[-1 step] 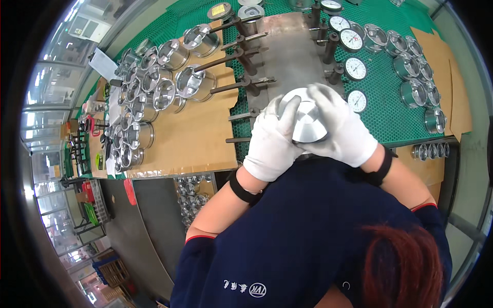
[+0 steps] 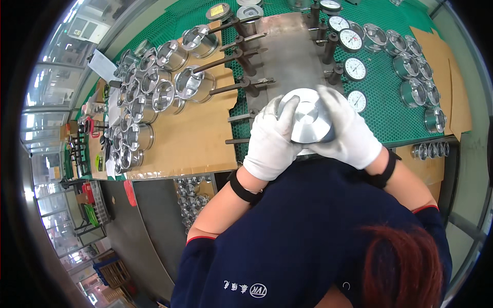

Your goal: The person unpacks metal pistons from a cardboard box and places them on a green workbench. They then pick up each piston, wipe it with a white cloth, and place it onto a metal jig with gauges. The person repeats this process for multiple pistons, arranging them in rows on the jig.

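Note:
A silver metal piston is between my two white-gloved hands, close in front of my chest, its round flat crown turned up toward me. My left hand wraps its left side, the thumb lying against the crown's edge. Along the right side curves my right hand, its fingers bent over the far right rim and its thumb low at the near edge. The piston's underside is hidden. Beyond it lies a grey metal plate, flanked by dial gauges on the right and dark clamp posts on the left.
Many pistons stand on brown cardboard at the left. Several more stand on the green mat at the right. Rods from the posts stick out leftward over the cardboard. Further pistons sit below the table edge.
My right hand's fingers have slid off the crown toward the right rim, baring more of its face. My left hand stays nearly where it was.

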Available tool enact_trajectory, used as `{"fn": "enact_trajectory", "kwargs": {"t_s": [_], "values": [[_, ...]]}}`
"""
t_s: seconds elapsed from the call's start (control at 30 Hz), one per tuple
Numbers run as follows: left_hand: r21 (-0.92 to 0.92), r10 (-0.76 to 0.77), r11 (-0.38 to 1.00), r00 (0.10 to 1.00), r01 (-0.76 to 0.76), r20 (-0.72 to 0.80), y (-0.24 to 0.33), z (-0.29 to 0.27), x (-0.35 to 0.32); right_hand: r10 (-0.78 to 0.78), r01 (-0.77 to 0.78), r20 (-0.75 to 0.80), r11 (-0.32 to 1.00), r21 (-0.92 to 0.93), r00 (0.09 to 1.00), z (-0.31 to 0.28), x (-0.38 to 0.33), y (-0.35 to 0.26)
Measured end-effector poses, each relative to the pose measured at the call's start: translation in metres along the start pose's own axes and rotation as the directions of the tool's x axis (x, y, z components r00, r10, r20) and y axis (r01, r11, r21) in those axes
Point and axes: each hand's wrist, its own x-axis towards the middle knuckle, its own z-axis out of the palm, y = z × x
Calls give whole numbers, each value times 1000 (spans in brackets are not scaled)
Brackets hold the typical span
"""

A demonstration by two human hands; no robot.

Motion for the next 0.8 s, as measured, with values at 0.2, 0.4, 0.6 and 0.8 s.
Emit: {"fn": "enact_trajectory", "kwargs": {"t_s": [0.2, 0.4, 0.6, 0.8], "values": [[-64, -18, 998, 1000, 17, -8, -10, 10, 15, 526, -843, 663, 269, 465, 533, -9, -29, 11], [-111, -64, 992, 998, 61, -21, -11, 13, 24, 519, -824, 645, 280, 492, 561, -3, -30, 16], [-89, -46, 995, 999, 44, -12, -17, 17, 23, 541, -830, 631, 319, 458, 556, -5, -27, 13], [-77, -94, 993, 996, 93, -8, -9, 14, 27, 549, -821, 610, 377, 429, 571, -5, -26, 13]]}}
